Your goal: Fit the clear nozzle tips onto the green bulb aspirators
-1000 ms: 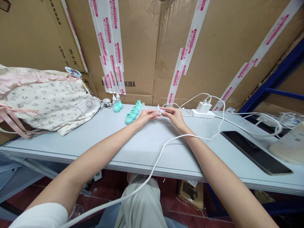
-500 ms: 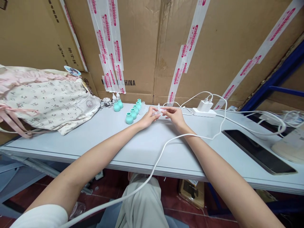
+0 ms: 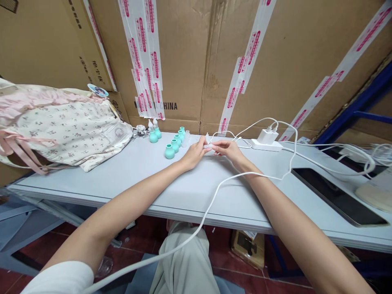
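Note:
My left hand (image 3: 194, 155) and my right hand (image 3: 229, 150) meet above the far middle of the table. Their fingertips pinch a small translucent plastic piece (image 3: 208, 146) from both sides; fingers cover much of it. A clear pointed tip (image 3: 207, 135) shows just behind my left fingers, and I cannot tell whether it belongs to the held piece. Left of my hands, several teal squeeze bulbs (image 3: 169, 151) stand in a row with open necks. Clear tube-like pieces (image 3: 186, 139) stand beside that row. Farther left are two teal bulbs with whitish pointed tips (image 3: 154, 136).
A floral cloth bag (image 3: 67, 122) covers the table's left end. At right lie a white power strip with chargers (image 3: 267, 141) and a dark phone (image 3: 339, 198). A white cable (image 3: 211, 200) crosses over my right forearm towards me. Taped cardboard (image 3: 186, 53) rises behind.
The view has shifted slightly, so the scene sits a little farther right. My fingers have closed in around the clear piece, and my left fingers now point more upward.

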The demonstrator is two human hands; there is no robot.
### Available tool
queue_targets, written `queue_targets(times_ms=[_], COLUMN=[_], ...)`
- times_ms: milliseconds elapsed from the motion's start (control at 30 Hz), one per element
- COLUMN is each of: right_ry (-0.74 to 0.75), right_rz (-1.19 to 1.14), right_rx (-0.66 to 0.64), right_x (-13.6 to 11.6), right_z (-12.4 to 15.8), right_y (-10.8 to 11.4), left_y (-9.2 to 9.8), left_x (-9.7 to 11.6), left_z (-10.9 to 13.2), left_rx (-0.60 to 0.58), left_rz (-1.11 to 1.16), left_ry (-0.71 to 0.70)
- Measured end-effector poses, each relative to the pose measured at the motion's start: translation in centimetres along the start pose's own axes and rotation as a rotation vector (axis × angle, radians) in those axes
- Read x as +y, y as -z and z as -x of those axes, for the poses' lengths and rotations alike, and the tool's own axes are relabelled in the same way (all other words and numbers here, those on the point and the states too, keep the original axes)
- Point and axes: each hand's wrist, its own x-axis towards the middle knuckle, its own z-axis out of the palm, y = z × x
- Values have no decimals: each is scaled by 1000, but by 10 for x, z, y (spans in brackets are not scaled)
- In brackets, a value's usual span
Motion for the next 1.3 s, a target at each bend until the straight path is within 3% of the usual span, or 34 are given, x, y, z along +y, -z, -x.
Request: queue_targets(times_ms=[267, 400, 500, 700, 933, 1067, 1133, 1200, 1300], right_ry=[45, 5, -44, -61, 64, 15, -30, -60, -75], right_rz=[72, 107, 131, 166, 30, -28, -81, -142, -214], right_rx=[-74, -150, -224, -206, -24, 13, 22, 39, 61], right_x=[-2, 2, 7, 15, -6, -5, 0, 3, 3], right_z=[2, 4, 5, 7, 4, 2, 1, 0, -2], right_y=[6, 7, 6, 3, -2, -2, 1, 5, 8], left_y=[-2, -4, -5, -7, 5, 12, 25, 47, 84], left_x=[1, -8, -14, -17, 6, 16, 24, 33, 35], left_z=[5, 7, 9, 11, -3, -4, -1, 4, 23], left_rx=[-76, -208, -279, -254, -74, -83, -41, 113, 336], left_rz=[80, 44, -3, 88, 159, 64, -107, -322, -576], left_ry=[-89, -110, -76, 22, -41, -35, -59, -46, 93])
